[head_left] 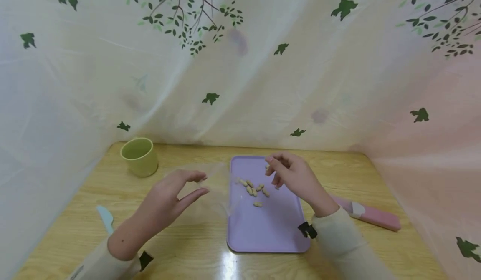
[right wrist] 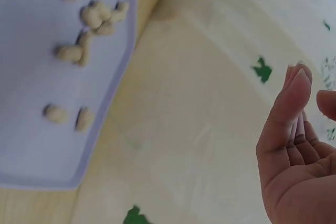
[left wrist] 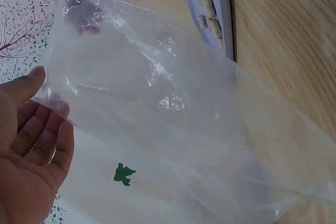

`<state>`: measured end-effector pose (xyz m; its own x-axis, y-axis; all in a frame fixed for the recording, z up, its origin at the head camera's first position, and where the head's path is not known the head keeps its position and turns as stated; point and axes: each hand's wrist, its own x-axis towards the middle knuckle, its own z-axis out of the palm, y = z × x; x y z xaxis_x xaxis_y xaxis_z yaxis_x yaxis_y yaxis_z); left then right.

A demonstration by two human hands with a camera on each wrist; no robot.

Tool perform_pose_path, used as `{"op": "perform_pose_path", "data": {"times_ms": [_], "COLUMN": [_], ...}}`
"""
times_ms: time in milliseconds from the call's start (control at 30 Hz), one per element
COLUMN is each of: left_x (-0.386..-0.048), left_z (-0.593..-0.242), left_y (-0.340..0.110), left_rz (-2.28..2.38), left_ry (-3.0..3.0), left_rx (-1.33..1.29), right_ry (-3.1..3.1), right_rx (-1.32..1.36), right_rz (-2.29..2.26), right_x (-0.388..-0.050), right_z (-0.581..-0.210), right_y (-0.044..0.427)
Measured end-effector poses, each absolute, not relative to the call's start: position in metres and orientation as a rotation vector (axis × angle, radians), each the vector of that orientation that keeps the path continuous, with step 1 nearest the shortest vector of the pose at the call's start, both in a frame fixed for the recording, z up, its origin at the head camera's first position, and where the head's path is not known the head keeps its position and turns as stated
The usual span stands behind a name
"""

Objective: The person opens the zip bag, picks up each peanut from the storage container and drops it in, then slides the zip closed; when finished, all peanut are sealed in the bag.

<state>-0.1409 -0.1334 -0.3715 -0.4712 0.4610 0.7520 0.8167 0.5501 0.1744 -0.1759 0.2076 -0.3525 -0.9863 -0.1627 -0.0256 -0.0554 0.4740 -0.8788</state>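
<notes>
A clear plastic bag (left wrist: 157, 114) hangs spread out from my left hand (head_left: 169, 203), whose fingers hold its edge with thumb and index fingertip apart. The bag is hard to make out in the head view, reaching toward the tray. Over the upper right of the lavender tray (head_left: 268, 230) is my right hand (head_left: 294, 177). Its thumb and fingers (right wrist: 294, 98) are loosely bent and apart, with nothing visible between them. Several peanuts (head_left: 257, 204) lie scattered on the tray, some clustered, and one is partly hidden behind the right hand.
A green cup (head_left: 140, 159) stands at the back left of the wooden table (head_left: 195, 242). A light-blue knife (head_left: 106, 217) lies left of the left forearm. Partly under the right forearm is a pink knife-like object (head_left: 379, 217). Printed curtains (head_left: 255, 84) enclose the table.
</notes>
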Motion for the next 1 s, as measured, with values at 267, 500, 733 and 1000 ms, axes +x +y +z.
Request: {"op": "perform_pose_path", "data": {"times_ms": [267, 500, 733, 1000], "left_x": [-0.145, -0.148, -0.152, -0.154], "left_z": [-0.377, -0.381, -0.381, -0.380], "left_y": [-0.133, -0.133, -0.132, -0.130], "left_rz": [-0.761, -0.794, -0.814, -0.824], "left_ry": [-2.137, -2.156, -2.157, -2.147], "left_rx": [-0.992, -1.002, -1.007, -1.014], "right_ry": [2.706, 2.688, 2.695, 2.668], "right_rx": [-0.067, 0.013, 0.020, 0.016], "right_rz": [-1.361, -1.086, -0.935, -0.882], "right_x": [-0.206, -0.224, -0.229, -0.231], "right_z": [-0.380, -0.413, -0.424, -0.430], "right_y": [0.231, 0.241, 0.244, 0.241]}}
